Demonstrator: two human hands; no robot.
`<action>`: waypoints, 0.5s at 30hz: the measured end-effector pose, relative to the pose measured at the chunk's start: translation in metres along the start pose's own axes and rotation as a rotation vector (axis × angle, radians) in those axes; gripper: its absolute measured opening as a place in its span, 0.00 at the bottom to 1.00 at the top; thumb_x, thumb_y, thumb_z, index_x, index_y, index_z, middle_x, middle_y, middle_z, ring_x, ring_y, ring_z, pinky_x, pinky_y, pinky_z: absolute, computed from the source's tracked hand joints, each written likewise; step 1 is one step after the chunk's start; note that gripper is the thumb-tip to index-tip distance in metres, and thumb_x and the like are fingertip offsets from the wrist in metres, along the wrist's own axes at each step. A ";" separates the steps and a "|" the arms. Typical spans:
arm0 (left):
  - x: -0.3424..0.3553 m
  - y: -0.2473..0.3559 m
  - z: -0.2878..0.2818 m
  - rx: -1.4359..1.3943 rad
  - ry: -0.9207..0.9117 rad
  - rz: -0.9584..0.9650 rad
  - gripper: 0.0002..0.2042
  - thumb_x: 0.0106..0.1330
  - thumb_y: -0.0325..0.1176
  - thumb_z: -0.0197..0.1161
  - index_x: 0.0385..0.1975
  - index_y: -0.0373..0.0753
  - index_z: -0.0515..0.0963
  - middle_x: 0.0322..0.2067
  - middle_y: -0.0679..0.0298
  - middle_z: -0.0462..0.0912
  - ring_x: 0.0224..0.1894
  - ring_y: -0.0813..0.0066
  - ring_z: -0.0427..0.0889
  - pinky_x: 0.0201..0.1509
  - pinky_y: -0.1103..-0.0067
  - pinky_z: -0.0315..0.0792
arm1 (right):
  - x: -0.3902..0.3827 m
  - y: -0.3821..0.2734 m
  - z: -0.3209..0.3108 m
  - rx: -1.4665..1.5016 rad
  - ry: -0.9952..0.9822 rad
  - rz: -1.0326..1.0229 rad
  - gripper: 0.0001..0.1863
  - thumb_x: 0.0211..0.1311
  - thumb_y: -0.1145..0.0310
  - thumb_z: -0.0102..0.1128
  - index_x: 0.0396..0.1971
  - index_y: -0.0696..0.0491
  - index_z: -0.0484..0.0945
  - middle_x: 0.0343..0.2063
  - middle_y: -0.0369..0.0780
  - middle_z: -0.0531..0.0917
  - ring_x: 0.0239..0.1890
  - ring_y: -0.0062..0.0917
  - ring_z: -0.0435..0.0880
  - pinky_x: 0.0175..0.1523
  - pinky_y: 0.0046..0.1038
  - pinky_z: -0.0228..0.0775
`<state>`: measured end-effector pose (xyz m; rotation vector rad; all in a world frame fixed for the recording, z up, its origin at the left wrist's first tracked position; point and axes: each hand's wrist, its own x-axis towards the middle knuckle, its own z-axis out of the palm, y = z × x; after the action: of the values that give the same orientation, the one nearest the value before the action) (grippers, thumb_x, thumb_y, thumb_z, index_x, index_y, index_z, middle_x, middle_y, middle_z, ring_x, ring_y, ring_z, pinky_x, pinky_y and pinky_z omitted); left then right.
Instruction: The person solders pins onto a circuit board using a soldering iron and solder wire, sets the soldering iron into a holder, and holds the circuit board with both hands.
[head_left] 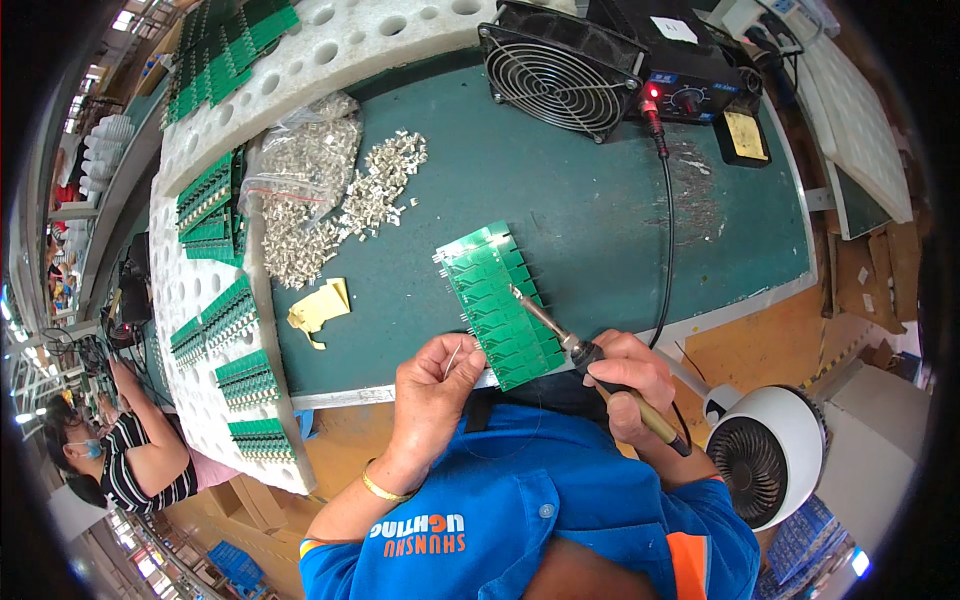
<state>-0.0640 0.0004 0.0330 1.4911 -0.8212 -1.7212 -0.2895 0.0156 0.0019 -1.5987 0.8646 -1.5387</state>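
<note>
"Where's the green circuit board (500,305)?"

"Near the front of the worktop (450,150), lying at a slant, its near end over the edge. Small pins show along its long sides."

"And the hands?"

"The left grip (430,385) pinches a thin wire (452,360) right beside the board's left edge. The right grip (630,378) is wrapped around the handle of a soldering iron (586,353), its tip over the board's face. Whether tip and board touch, I can't quite tell."

"How is that done well?"

"I'd say lightly and briefly: wire end brought close to the tip, fingers clear of the hot metal, board held from sliding."

"What's around it?"

"To the left, a yellow scrap (322,305), then loose pale connectors (385,185) and a clear bag (315,150) of them. Farther out, white foam (335,50) holds more boards (245,380). At the far side, a black fan (560,80) stands beside the soldering station (690,85)."
</note>
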 end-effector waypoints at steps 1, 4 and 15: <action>-0.001 -0.001 -0.001 -0.016 -0.004 0.009 0.05 0.70 0.25 0.60 0.41 0.32 0.78 0.34 0.71 0.82 0.35 0.89 0.76 0.39 0.88 0.71 | 0.001 0.001 0.001 -0.034 -0.015 -0.006 0.19 0.70 0.56 0.55 0.44 0.59 0.78 0.27 0.42 0.76 0.26 0.30 0.75 0.30 0.30 0.68; -0.006 -0.001 -0.003 -0.016 -0.013 0.066 0.05 0.70 0.25 0.60 0.42 0.32 0.77 0.34 0.70 0.82 0.36 0.89 0.76 0.40 0.88 0.71 | -0.002 0.006 0.000 -0.114 -0.041 0.008 0.22 0.70 0.52 0.54 0.45 0.58 0.78 0.29 0.42 0.77 0.28 0.30 0.75 0.31 0.28 0.68; -0.025 0.003 -0.021 -0.067 -0.036 0.147 0.05 0.69 0.24 0.60 0.41 0.33 0.77 0.35 0.70 0.82 0.37 0.89 0.76 0.41 0.88 0.71 | 0.021 -0.001 0.043 -0.267 -0.004 -0.010 0.17 0.58 0.73 0.68 0.46 0.55 0.74 0.34 0.43 0.76 0.31 0.26 0.78 0.36 0.26 0.73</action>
<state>-0.0410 0.0189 0.0461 1.3257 -0.8617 -1.6537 -0.2455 0.0006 0.0124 -1.7946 1.0979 -1.4745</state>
